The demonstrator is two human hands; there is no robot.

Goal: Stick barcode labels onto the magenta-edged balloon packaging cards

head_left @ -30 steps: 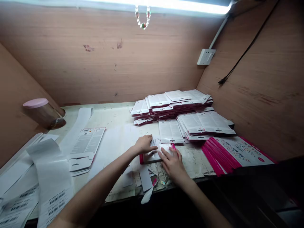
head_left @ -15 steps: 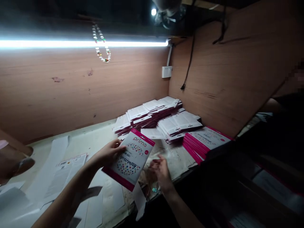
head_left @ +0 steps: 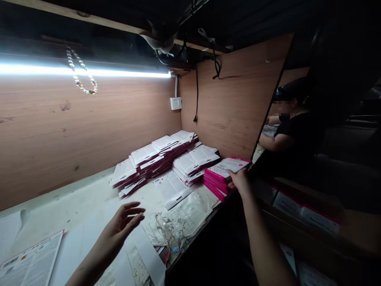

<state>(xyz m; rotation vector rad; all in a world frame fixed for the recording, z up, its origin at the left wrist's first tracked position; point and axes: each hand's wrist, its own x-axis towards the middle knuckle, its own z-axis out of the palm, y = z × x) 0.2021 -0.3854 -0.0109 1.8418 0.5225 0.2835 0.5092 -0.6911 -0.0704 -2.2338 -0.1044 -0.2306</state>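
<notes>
Stack (head_left: 218, 176) on table (head_left: 86, 198), right of piles (head_left: 154, 161), packets (head_left: 320, 220) seemingly below

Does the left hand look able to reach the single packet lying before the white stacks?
Likely yes: the left hand is empty, and nothing visible stands between it and the packet.

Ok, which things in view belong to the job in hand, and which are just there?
Seem to belong:
pink-edged stack, touched by the right hand
white packets piled beside it
single packet lying flat before the piles

Seem incidental:
bead string, hanging
black cord, hanging
wall socket
paper strips near the left hand, perhaps scrap
</notes>
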